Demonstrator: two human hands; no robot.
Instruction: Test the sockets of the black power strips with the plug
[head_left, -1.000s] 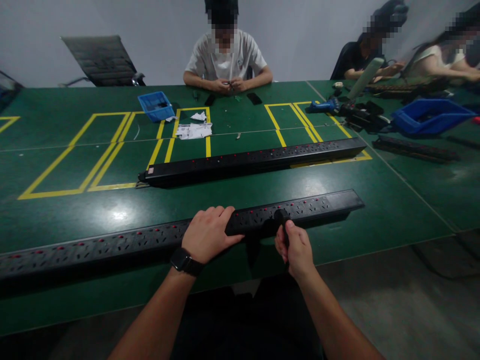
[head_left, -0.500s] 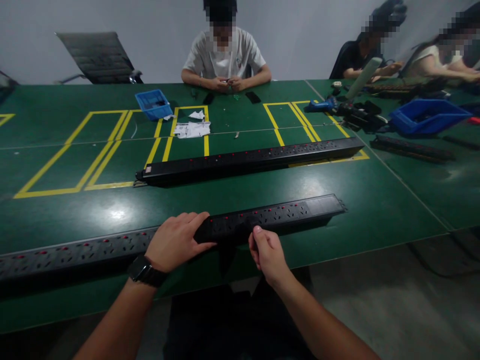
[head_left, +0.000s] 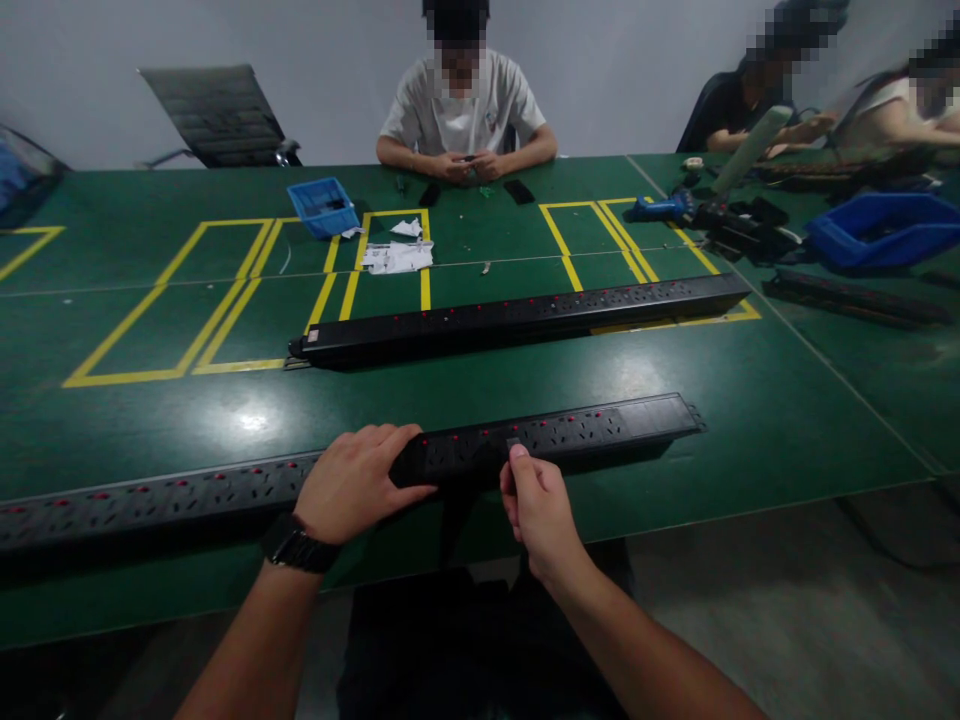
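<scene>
Left hand (head_left: 352,482) lies flat, fingers together, on the long black power strip (head_left: 570,435) along the desk's (head_left: 465,385) near edge, while right hand (head_left: 538,505) pinches its front side.

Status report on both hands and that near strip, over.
Left hand flat on near power strip. Right hand pinching its front edge. Second strip lies apart, farther back. Nothing in the way.
</scene>
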